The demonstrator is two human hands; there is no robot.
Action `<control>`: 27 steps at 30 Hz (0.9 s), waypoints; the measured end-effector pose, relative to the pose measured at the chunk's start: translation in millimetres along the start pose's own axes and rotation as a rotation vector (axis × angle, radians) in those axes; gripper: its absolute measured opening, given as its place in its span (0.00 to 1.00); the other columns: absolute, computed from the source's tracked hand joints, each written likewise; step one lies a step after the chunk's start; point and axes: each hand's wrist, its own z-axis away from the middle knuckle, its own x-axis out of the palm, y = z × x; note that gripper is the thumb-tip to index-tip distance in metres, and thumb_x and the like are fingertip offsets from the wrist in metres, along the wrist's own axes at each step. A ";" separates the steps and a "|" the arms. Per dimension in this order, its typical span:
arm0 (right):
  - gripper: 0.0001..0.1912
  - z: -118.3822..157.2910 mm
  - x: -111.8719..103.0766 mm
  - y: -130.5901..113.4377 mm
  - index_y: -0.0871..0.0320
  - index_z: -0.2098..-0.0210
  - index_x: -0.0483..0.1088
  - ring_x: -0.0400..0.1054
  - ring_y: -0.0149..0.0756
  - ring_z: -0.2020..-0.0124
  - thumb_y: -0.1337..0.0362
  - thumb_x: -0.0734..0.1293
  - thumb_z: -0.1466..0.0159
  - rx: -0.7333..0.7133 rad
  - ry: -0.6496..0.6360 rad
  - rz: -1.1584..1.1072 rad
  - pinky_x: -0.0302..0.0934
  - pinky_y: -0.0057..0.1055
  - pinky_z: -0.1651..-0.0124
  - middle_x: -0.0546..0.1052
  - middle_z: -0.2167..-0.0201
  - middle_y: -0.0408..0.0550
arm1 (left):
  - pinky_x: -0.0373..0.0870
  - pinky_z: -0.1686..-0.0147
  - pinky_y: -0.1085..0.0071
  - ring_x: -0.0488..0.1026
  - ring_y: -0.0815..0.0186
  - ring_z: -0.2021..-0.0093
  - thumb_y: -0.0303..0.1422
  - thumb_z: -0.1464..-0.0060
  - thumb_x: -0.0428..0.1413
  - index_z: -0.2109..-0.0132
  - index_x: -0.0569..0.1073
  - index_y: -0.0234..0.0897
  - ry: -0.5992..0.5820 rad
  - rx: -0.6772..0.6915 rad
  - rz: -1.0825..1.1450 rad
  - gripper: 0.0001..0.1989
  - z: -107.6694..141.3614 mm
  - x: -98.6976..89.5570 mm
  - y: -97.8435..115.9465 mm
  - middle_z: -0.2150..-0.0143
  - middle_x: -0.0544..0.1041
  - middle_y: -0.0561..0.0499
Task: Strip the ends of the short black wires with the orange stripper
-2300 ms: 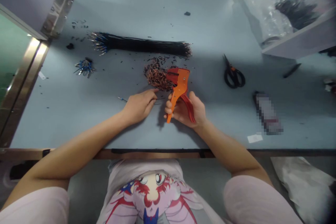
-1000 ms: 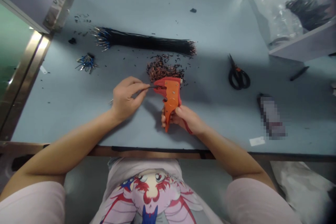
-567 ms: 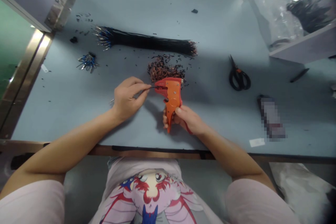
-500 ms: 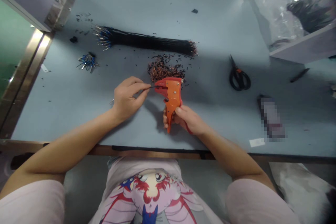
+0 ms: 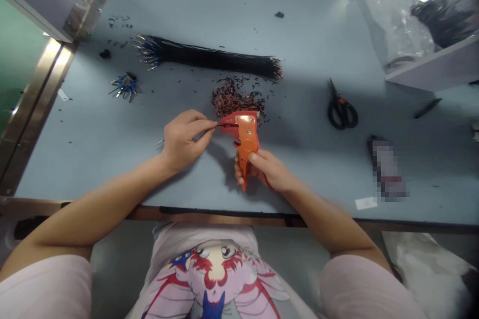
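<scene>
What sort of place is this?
Probably an electronics or wire-harness assembly bench: a bundle of black wires with bared ends, a pile of copper-tipped offcuts, and an orange-and-red wire stripper in the right hand.

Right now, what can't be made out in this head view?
Black wire, inserted end: head view, hidden inside the tool.
Black wire, middle: head view, covered by the left hand.
Pixelated item: head view, details masked by blur blocks.
Scrap pile: head view, pieces too small to count.
Pale sheeting: head view, cut off by bottom edge.
</scene>
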 end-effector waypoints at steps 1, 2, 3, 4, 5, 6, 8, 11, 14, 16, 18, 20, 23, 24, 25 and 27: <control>0.24 0.3 0.3 -0.4 0.62 0.61 0.66 0.71 0.33 0.75 0.45 0.67 0.39 -0.003 0.001 0.006 0.67 0.30 0.75 0.73 0.73 0.47 | 0.68 0.66 0.72 0.72 0.68 0.68 0.29 0.46 0.56 0.64 0.79 0.36 0.003 0.004 -0.001 0.06 -0.3 -0.1 0.1 0.68 0.77 0.49; 0.24 0.6 0.7 -0.8 0.62 0.61 0.66 0.70 0.33 0.76 0.45 0.67 0.39 -0.007 0.000 0.014 0.67 0.30 0.75 0.73 0.73 0.46 | 0.68 0.66 0.72 0.73 0.68 0.68 0.29 0.46 0.57 0.64 0.79 0.36 0.005 0.006 -0.004 0.06 -0.5 -0.3 0.3 0.68 0.77 0.49; 0.24 0.9 1.2 -1.2 0.62 0.61 0.66 0.70 0.33 0.76 0.45 0.67 0.39 -0.011 -0.001 0.022 0.66 0.29 0.76 0.73 0.74 0.46 | 0.68 0.66 0.71 0.73 0.67 0.67 0.30 0.46 0.57 0.64 0.79 0.36 0.006 0.006 -0.007 0.06 -0.7 -0.5 0.5 0.68 0.77 0.49; 0.24 1.2 1.8 -1.7 0.62 0.62 0.65 0.70 0.32 0.76 0.45 0.67 0.39 -0.013 -0.001 0.031 0.66 0.29 0.76 0.72 0.74 0.45 | 0.68 0.66 0.71 0.73 0.67 0.67 0.30 0.46 0.57 0.64 0.79 0.36 0.003 0.002 -0.012 0.06 -0.9 -0.8 0.8 0.68 0.77 0.49; 0.24 1.5 2.6 -2.0 0.62 0.62 0.65 0.70 0.32 0.77 0.45 0.67 0.39 -0.016 0.002 0.040 0.66 0.28 0.76 0.72 0.75 0.45 | 0.68 0.65 0.71 0.73 0.67 0.67 0.31 0.46 0.56 0.64 0.79 0.37 -0.003 -0.004 -0.018 0.06 -1.0 -1.2 1.2 0.68 0.78 0.49; 0.24 1.7 3.5 -2.4 0.62 0.62 0.65 0.69 0.31 0.77 0.45 0.67 0.39 -0.015 0.004 0.046 0.65 0.28 0.76 0.72 0.75 0.45 | 0.68 0.65 0.71 0.73 0.67 0.68 0.31 0.45 0.56 0.65 0.78 0.37 -0.010 -0.009 -0.023 0.06 -1.1 -1.6 1.7 0.69 0.78 0.50; 0.23 2.2 5.6 -3.0 0.61 0.63 0.64 0.67 0.30 0.79 0.46 0.66 0.38 -0.014 0.003 0.044 0.65 0.28 0.77 0.71 0.76 0.43 | 0.68 0.66 0.71 0.72 0.68 0.69 0.32 0.44 0.55 0.65 0.78 0.38 -0.022 -0.003 -0.035 0.07 -0.9 -2.4 3.1 0.70 0.78 0.50; 0.21 2.9 8.9 -4.2 0.60 0.65 0.63 0.63 0.27 0.83 0.47 0.65 0.37 -0.009 0.001 0.018 0.65 0.28 0.79 0.69 0.79 0.40 | 0.64 0.69 0.71 0.69 0.69 0.74 0.31 0.44 0.54 0.67 0.77 0.38 -0.029 0.036 -0.071 0.08 0.2 -3.4 5.9 0.75 0.75 0.52; 0.20 3.5 11.0 -5.6 0.59 0.68 0.62 0.59 0.26 0.85 0.47 0.65 0.37 -0.003 0.001 0.007 0.63 0.26 0.83 0.66 0.81 0.37 | 0.59 0.73 0.71 0.65 0.70 0.77 0.30 0.44 0.54 0.69 0.77 0.37 -0.038 0.070 -0.100 0.08 1.5 -3.9 9.2 0.80 0.70 0.54; 0.21 3.4 11.6 -5.8 0.59 0.72 0.61 0.56 0.24 0.87 0.47 0.64 0.37 -0.008 -0.002 -0.001 0.60 0.24 0.85 0.63 0.84 0.35 | 0.58 0.75 0.71 0.63 0.71 0.78 0.29 0.44 0.54 0.69 0.77 0.36 -0.048 0.079 -0.103 0.08 1.6 -4.3 11.3 0.81 0.68 0.55; 0.21 3.0 11.3 -4.9 0.58 0.73 0.60 0.53 0.23 0.89 0.47 0.64 0.36 -0.020 -0.014 -0.033 0.57 0.22 0.87 0.61 0.85 0.34 | 0.57 0.75 0.72 0.63 0.71 0.78 0.29 0.44 0.54 0.69 0.77 0.37 -0.057 0.074 -0.099 0.08 0.9 -4.9 12.7 0.81 0.68 0.55; 0.21 2.0 9.9 -3.5 0.59 0.70 0.63 0.58 0.25 0.88 0.46 0.65 0.37 -0.018 -0.034 -0.102 0.60 0.25 0.85 0.65 0.83 0.36 | 0.57 0.75 0.72 0.63 0.71 0.78 0.30 0.43 0.53 0.68 0.77 0.38 -0.060 0.056 -0.092 0.08 0.1 -5.3 12.8 0.81 0.68 0.56; 0.26 0.5 5.2 -2.1 0.61 0.60 0.67 0.72 0.36 0.74 0.43 0.67 0.41 0.032 -0.105 -0.202 0.70 0.35 0.71 0.75 0.71 0.47 | 0.59 0.73 0.72 0.65 0.71 0.77 0.32 0.43 0.54 0.66 0.78 0.38 -0.043 0.008 -0.077 0.08 -0.7 -5.4 10.4 0.80 0.69 0.55; 0.28 0.1 3.3 -2.2 0.62 0.57 0.67 0.74 0.40 0.68 0.42 0.67 0.42 0.049 -0.134 -0.222 0.71 0.38 0.65 0.76 0.66 0.50 | 0.60 0.72 0.72 0.65 0.71 0.77 0.32 0.43 0.54 0.65 0.78 0.38 -0.030 -0.010 -0.068 0.08 -0.8 -5.3 9.3 0.79 0.70 0.55; 0.29 -0.1 1.3 -2.5 0.62 0.56 0.67 0.75 0.42 0.65 0.43 0.67 0.42 0.060 -0.162 -0.236 0.70 0.41 0.62 0.76 0.64 0.52 | 0.61 0.72 0.72 0.66 0.71 0.76 0.32 0.43 0.54 0.65 0.78 0.38 -0.012 -0.025 -0.056 0.08 -1.0 -5.2 8.2 0.79 0.71 0.54; 0.28 -0.2 -1.8 -3.6 0.62 0.54 0.67 0.74 0.43 0.63 0.43 0.66 0.41 0.062 -0.190 -0.264 0.69 0.43 0.59 0.75 0.62 0.52 | 0.62 0.71 0.72 0.67 0.71 0.75 0.31 0.44 0.54 0.65 0.78 0.37 0.022 -0.040 -0.032 0.07 -1.3 -5.1 6.3 0.77 0.72 0.54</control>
